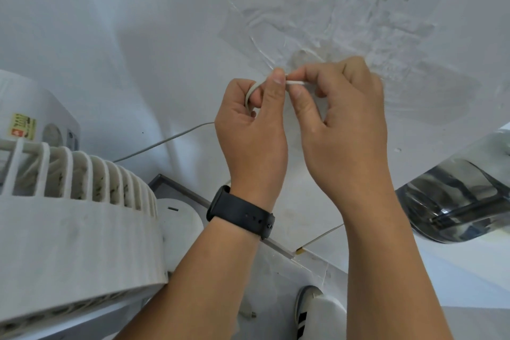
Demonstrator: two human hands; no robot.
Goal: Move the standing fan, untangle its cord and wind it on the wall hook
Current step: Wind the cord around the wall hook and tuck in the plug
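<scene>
The white standing fan [69, 218] fills the lower left, its ribbed grille facing up toward me. Its thin grey-white cord [162, 142] runs from behind the fan up to my hands at the white wall. My left hand [251, 130], with a black watch on the wrist, pinches a loop of the cord between thumb and fingers. My right hand [342, 113] pinches the cord's short straight stretch just beside the left thumb. The two hands touch at the fingertips. The wall hook is hidden behind my fingers, if it is there.
The wall [358, 22] above my hands bears rough patched plaster. A white unit with a yellow sticker [23, 127] stands behind the fan. A shiny dark object [458, 201] sits at the right. My shoe [306, 309] and the fan's round base [179, 218] are on the floor below.
</scene>
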